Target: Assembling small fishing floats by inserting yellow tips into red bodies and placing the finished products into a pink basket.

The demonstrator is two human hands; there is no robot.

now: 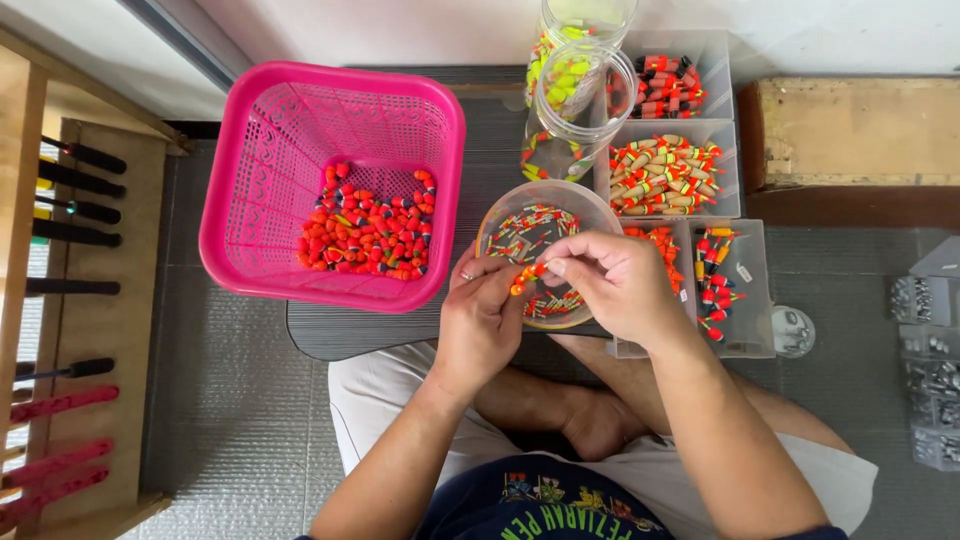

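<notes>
Both hands meet over the round clear bowl [545, 215] — left hand [480, 320] and right hand [615, 285] each pinched shut on one small orange float [527, 275]. Risk: a slipped pinch drops it among the bowl's sticks, or an elbow nudges the pink basket [260, 160].

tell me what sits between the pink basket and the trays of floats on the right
In the head view, a round clear bowl of small floats sits between the pink basket and the clear trays, with both hands over its near edge.
</notes>
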